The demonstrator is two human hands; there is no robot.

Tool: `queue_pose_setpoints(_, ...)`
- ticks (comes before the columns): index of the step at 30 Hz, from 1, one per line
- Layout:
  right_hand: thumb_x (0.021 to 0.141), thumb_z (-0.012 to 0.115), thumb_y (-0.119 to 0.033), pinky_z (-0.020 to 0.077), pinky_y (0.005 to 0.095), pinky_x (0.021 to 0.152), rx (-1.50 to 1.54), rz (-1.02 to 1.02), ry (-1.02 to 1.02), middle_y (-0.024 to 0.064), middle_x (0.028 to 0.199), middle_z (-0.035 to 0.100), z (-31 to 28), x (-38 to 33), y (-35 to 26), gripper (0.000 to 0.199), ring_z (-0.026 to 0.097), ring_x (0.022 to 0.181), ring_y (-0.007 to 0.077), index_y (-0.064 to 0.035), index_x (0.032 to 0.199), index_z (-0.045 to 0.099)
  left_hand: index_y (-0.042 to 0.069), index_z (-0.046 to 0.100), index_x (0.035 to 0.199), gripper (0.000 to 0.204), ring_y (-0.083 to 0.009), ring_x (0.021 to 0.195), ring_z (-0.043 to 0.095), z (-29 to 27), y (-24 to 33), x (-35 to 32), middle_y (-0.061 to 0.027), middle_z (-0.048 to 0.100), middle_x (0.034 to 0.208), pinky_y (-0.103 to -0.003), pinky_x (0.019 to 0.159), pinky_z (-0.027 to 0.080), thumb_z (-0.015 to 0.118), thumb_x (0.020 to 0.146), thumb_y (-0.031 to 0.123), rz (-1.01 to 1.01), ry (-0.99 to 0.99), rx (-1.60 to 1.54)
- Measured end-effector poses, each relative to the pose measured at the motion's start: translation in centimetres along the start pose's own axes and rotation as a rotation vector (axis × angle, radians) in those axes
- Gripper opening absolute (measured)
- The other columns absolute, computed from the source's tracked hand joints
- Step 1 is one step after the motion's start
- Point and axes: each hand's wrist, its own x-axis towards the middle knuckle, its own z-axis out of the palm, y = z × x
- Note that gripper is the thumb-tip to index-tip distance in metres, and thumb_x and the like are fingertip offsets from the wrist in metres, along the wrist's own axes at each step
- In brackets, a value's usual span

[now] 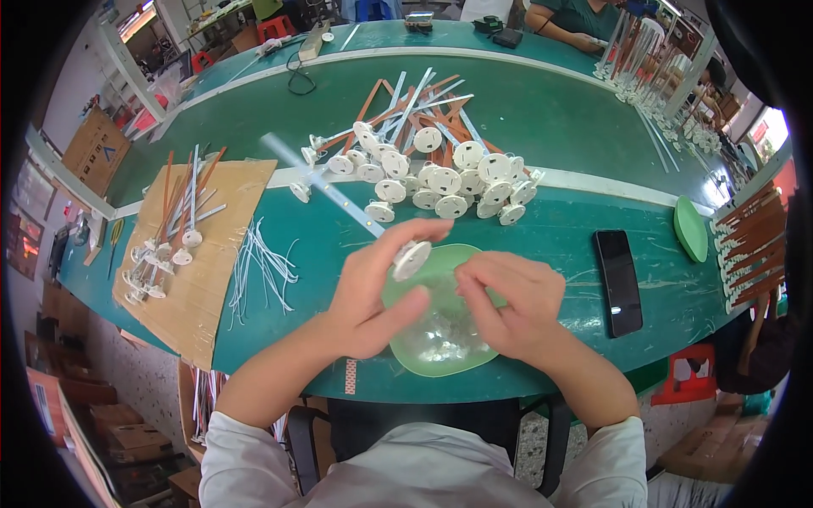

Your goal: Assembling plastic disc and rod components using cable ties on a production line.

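My left hand (369, 292) is closed around an LED strip piece (345, 203) with a white round base (412, 261). The base shows between thumb and fingers, and the strip slants up to the far left, blurred at its tip. A green bowl (453, 368) with small shiny pieces inside sits below both hands. Over its right side, my right hand (518, 303) is closed with thumb and fingertips together; whatever they hold is too small to make out. Beyond the hands lies a heap of similar LED strip pieces (445, 179), their round bases toward me.
Thin white wires (262, 269) lie left of the bowl, beside a cardboard sheet (199, 296) bearing more strip pieces (182, 241). To the right are a black phone (619, 284) and a green dish (690, 230). More strips (754, 245) hang at the right edge. Another person (572, 21) sits across.
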Motion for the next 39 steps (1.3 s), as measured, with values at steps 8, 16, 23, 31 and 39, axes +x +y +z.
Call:
queue_pose_setpoints(8, 0.072, 0.072, 0.008, 0.0529, 0.0294, 0.053, -0.086, -0.259, 0.092, 0.0125, 0.082, 0.069, 0.2, -0.4, -0.4, 0.016, 0.067, 0.062, 0.0256, 0.0035, 0.088, 0.069, -0.005, 0.030, 0.153, 0.057, -0.0405, 0.139, 0.046, 0.5, 0.2, -0.4, -0.0266, 0.042, 0.152, -0.048, 0.115, 0.037, 0.050, 0.102, 0.013, -0.020, -0.200, -0.216)
queue_pose_setpoints(16, 0.063, 0.067, 0.002, 0.0510, 0.0314, 0.051, -0.107, -0.299, 0.096, 0.0117, 0.092, 0.066, 0.7, -0.9, -0.4, 0.032, 0.064, 0.064, 0.0223, 0.0051, 0.094, 0.067, -0.008, 0.043, 0.145, 0.051, -0.0388, 0.133, 0.053, 0.5, -0.4, -0.6, -0.0264, 0.051, 0.144, -0.049, 0.111, 0.043, 0.057, 0.099, 0.009, -0.023, -0.172, -0.274)
queue_pose_setpoints(23, 0.061, 0.068, 0.007, 0.0510, 0.0304, 0.050, -0.123, -0.277, 0.085, 0.0135, 0.088, 0.067, 0.5, -0.9, -0.7, 0.030, 0.064, 0.060, 0.0240, 0.0072, 0.091, 0.067, -0.008, 0.045, 0.143, 0.050, -0.0396, 0.130, 0.056, 0.9, -0.9, -0.5, -0.0264, 0.055, 0.140, -0.048, 0.109, 0.045, 0.058, 0.098, 0.010, -0.045, -0.169, -0.270)
queue_pose_setpoints(31, 0.067, 0.068, -0.003, 0.0521, 0.0341, 0.054, -0.203, -0.297, -0.069, 0.0112, 0.089, 0.062, 1.2, -0.5, -0.6, 0.028, 0.064, 0.066, 0.0236, 0.0029, 0.094, 0.065, -0.003, 0.049, 0.142, 0.046, -0.0328, 0.122, 0.062, 0.1, 0.0, 0.1, -0.0202, 0.059, 0.135, -0.041, 0.100, 0.051, 0.058, 0.099, 0.008, -0.112, -0.170, -0.050)
queue_pose_setpoints(39, 0.080, 0.077, -0.001, 0.0525, 0.0305, 0.053, -0.081, 0.052, -0.075, 0.0120, 0.074, 0.071, 0.4, -0.5, 0.7, 0.005, 0.068, 0.059, 0.0229, -0.0022, 0.083, 0.073, 0.005, 0.066, 0.110, 0.024, -0.0107, 0.077, 0.064, -10.7, 2.0, 1.6, -0.0026, 0.065, 0.084, -0.026, 0.072, 0.052, 0.062, 0.097, 0.025, -0.587, 0.126, 0.287)
